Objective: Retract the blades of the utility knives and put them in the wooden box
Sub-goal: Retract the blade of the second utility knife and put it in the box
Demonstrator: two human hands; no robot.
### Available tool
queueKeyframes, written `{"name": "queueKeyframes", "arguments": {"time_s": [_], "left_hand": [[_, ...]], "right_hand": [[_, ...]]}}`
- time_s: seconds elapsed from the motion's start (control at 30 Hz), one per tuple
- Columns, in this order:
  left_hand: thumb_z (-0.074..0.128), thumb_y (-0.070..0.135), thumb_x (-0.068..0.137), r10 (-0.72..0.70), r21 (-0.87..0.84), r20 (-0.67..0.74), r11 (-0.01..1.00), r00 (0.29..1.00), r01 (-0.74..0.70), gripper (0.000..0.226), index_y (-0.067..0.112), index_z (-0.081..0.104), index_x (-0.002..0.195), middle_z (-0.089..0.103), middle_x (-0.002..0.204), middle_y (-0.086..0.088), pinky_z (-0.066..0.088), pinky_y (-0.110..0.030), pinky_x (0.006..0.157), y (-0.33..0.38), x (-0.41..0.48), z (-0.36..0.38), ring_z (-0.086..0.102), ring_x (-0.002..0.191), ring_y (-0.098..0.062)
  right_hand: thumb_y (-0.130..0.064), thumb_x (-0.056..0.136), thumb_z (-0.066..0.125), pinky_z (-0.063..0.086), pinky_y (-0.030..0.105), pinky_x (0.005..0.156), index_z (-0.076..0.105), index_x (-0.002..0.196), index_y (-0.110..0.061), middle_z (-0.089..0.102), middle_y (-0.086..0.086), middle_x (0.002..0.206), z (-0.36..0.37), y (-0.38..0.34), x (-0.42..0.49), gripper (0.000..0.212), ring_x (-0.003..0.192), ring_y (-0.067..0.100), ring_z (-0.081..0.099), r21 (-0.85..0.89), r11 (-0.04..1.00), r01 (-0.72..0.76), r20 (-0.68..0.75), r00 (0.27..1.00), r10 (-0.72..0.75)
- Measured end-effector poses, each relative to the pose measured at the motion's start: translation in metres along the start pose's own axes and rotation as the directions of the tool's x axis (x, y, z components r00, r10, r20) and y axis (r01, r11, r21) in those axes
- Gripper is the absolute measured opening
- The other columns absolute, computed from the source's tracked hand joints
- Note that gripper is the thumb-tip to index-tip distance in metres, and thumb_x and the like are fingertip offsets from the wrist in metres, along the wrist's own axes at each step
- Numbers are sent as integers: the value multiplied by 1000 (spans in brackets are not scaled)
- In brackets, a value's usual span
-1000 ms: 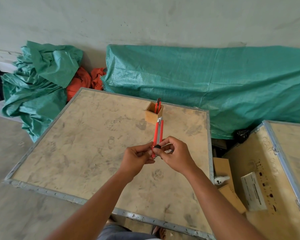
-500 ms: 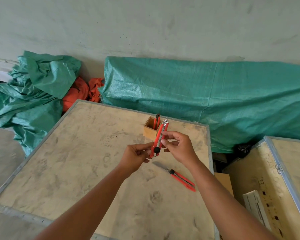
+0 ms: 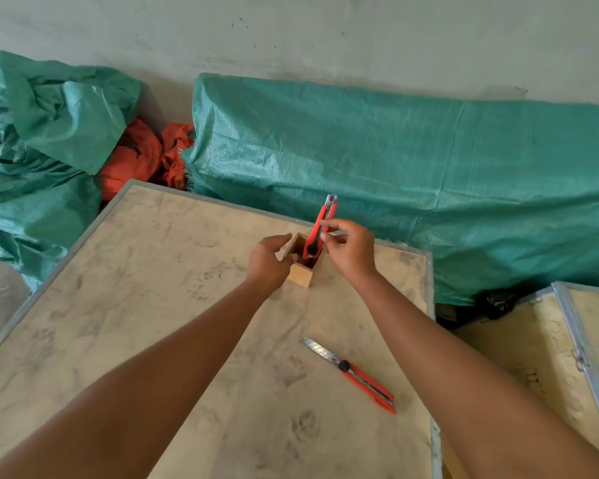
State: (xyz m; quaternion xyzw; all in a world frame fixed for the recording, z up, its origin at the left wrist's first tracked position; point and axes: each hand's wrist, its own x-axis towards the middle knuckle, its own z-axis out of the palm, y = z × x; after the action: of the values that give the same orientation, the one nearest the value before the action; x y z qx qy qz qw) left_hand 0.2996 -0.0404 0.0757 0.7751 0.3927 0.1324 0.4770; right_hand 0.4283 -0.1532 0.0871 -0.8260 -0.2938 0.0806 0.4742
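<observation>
Surroundings: green tarpaulin (image 3: 412, 174) draped over a long bulk behind the counter (image 3: 153, 305); a crumpled green sheet (image 3: 49, 133) at the far left with orange cloth (image 3: 135, 157) beside it; a second metal-edged panel (image 3: 567, 340) at the right; nothing lies between the hands and the box
Wooden box: wooden box (image 3: 301, 274) stands near the counter's far edge, open top tipped a little toward the viewer
Left hand: left hand (image 3: 268, 261) cupped against the box's left side, fingers on its wall, gripping it
Right hand: right hand (image 3: 348, 250) pinches the red knife at mid-handle between thumb and fingertips
Held knife: held utility knife (image 3: 320, 229) is nearly upright, leaning right; lower end inside the box, black slider knob at the rim, metal tip pointing up and away; no blade seen beyond the tip
Other knife: second utility knife (image 3: 357, 375) lies flat on the counter, well apart from the box, between the forearms; long axis diagonal; blade extended toward the upper left, red handle toward the lower right
</observation>
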Motion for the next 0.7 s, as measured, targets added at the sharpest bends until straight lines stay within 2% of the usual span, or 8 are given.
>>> {"name": "queueKeyframes", "arguments": {"time_s": [0.1, 0.2, 0.3, 0.43, 0.53, 0.63, 0.7], "left_hand": [[71, 17, 87, -5, 131, 47, 991, 999, -1, 54, 16, 54, 139, 57, 139, -7, 47, -36, 104, -7, 17, 5, 57, 122, -24], [71, 15, 88, -37, 184, 95, 983, 995, 19, 53, 14, 54, 138, 58, 138, -7, 46, -30, 96, -14, 32, 9, 60, 116, -23], [70, 12, 88, -51, 164, 132, 986, 990, 29, 45, 15, 60, 132, 62, 133, -6, 44, -25, 89, -23, 34, 14, 60, 110, -21], [69, 11, 89, 0, 136, 125, 990, 992, -17, 42, 15, 62, 131, 63, 131, -6, 42, -23, 89, -29, 32, 15, 61, 108, -19], [68, 12, 90, 17, 133, 114, 991, 993, -32, 44, 15, 60, 133, 63, 130, -6, 43, -23, 89, -33, 32, 15, 62, 108, -21], [68, 12, 90, 14, 117, 107, 993, 994, -27, 45, 14, 60, 134, 63, 130, -7, 43, -23, 88, -32, 31, 16, 62, 107, -21], [67, 12, 90, 0, 125, 102, 992, 995, -13, 45, 15, 59, 134, 63, 130, -7, 44, -23, 88, -31, 29, 16, 62, 108, -21]], "right_hand": [[-4, 85, 77, 63, 40, 79, 80, 105, -19, 79, 3, 106, 14, 12, 6, 25, 84, 18, 74, -63, 998, 10, 11, 1000, -10], [-2, 84, 78, 61, 40, 86, 80, 107, -18, 79, 5, 109, 30, 22, 12, 29, 91, 21, 73, -104, 995, 8, 55, 998, -2], [0, 83, 77, 60, 39, 91, 80, 109, -16, 79, 7, 111, 41, 32, 9, 30, 97, 23, 73, -129, 992, 12, 80, 997, -2], [1, 83, 78, 54, 26, 83, 80, 108, -14, 79, 10, 104, 46, 34, 10, 29, 93, 22, 72, -148, 987, 55, 82, 996, -43], [0, 82, 79, 48, 23, 80, 80, 106, -12, 78, 12, 100, 48, 35, 9, 28, 90, 26, 71, -180, 980, 80, 73, 995, -67], [1, 80, 79, 50, 23, 79, 82, 103, -14, 74, 12, 97, 47, 39, 8, 27, 86, 26, 70, -187, 981, 56, 50, 998, -47], [2, 80, 78, 49, 15, 78, 82, 100, -13, 74, 11, 97, 42, 40, 5, 25, 83, 23, 71, -174, 984, 48, 42, 998, -42]]}}
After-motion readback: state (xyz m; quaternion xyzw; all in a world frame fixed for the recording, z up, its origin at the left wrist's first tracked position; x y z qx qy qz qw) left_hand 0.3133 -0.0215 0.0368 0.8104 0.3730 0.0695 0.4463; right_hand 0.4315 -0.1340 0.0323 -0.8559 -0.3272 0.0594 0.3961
